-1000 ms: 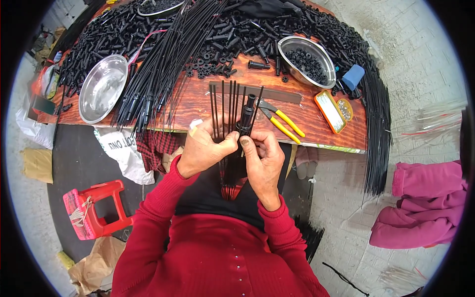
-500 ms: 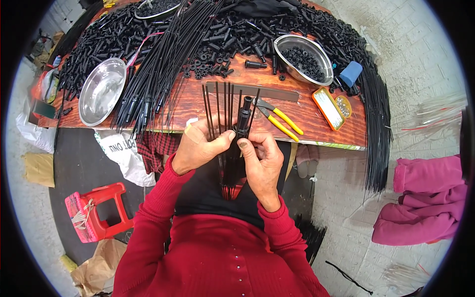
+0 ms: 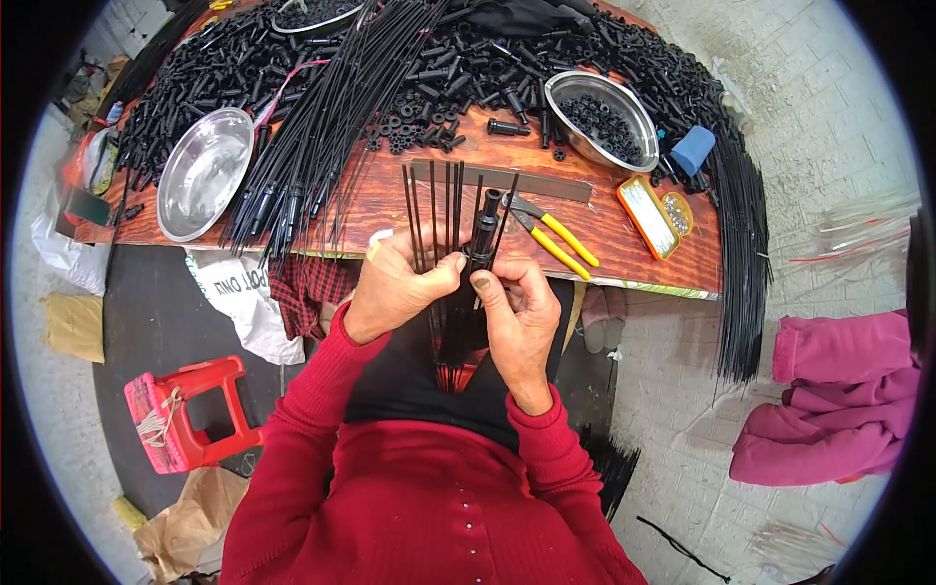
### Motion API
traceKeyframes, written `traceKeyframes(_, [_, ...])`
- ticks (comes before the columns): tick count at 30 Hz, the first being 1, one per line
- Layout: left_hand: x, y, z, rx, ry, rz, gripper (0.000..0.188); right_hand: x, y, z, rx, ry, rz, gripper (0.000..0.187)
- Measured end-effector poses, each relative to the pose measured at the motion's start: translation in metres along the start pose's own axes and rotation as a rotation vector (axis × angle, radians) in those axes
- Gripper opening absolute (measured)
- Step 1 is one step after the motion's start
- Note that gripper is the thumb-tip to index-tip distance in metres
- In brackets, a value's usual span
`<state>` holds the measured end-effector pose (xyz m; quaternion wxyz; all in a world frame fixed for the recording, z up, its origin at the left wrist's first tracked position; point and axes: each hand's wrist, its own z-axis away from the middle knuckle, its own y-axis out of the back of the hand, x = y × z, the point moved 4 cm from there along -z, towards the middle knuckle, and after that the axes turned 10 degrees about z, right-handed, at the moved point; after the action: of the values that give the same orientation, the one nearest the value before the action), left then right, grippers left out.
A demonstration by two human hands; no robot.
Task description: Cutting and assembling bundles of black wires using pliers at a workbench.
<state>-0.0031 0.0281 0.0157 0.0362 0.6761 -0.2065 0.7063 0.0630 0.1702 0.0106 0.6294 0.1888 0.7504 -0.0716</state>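
In front of my body, a black tubular fitting (image 3: 485,229), which looks like an umbrella runner, stands nearly upright between my hands. Thin black rods (image 3: 448,200) rise around it, and their reddish lower ends hang over my lap. My left hand (image 3: 403,288) is closed around the rods, its thumb against the fitting's lower part. On the other side, my right hand (image 3: 522,317) pinches at the fitting's base with thumb and forefinger; what exactly lies between those fingertips is too small to tell. Yellow-handled pliers (image 3: 561,241) rest on the table just beyond my right hand.
The wooden table (image 3: 322,234) bears a heap of black fittings (image 3: 234,68), a bundle of rods (image 3: 322,127), an upright metal bowl (image 3: 200,175), a basin of small rings (image 3: 646,146), a flat metal strip (image 3: 546,185) and an orange tin (image 3: 647,216). A red stool (image 3: 210,444) stands at left.
Both hands keep the same grip on the rods and fitting. The fitting and rods sit very slightly further right in the picture; otherwise little differs.
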Motion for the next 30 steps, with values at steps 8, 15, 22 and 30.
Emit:
traceKeyframes(8, [0.002, 0.009, -0.008, -0.150, 0.010, 0.073, 0.023, -0.001, 0.002, -0.004, -0.150, -0.166, -0.217, 0.012])
traceKeyframes(15, [-0.002, 0.015, -0.006, -0.139, 0.076, 0.182, 0.027, -0.007, -0.004, -0.001, -0.145, -0.212, -0.151, 0.015])
traceKeyframes(22, [-0.022, 0.027, -0.005, -0.125, 0.058, 0.284, 0.029, -0.003, -0.001, 0.000, -0.165, -0.194, -0.177, 0.015])
traceKeyframes(30, [-0.016, 0.025, -0.006, -0.163, 0.076, 0.163, 0.027, -0.016, 0.008, -0.004, -0.097, -0.066, -0.056, 0.012])
